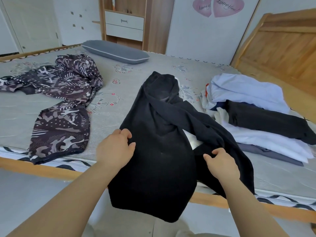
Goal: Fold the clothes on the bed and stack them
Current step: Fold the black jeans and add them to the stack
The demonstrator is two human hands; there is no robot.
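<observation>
A black garment (159,151) lies across the middle of the bed (111,103), its lower part hanging over the near edge. My left hand (114,149) grips its left edge with thumb and fingers pinched on the cloth. On the garment's right side, my right hand (220,163) pinches a fold of the black fabric. A patterned dark camouflage garment (63,100) is spread on the left of the bed. On the right sits a loose pile of clothes (253,117) in white, pale blue, black and grey.
A grey pillow (116,51) lies at the far side of the bed. The wooden bed frame (42,170) runs along the near edge. A wooden headboard (280,45) stands at the right, a cabinet with white drawers (124,24) behind.
</observation>
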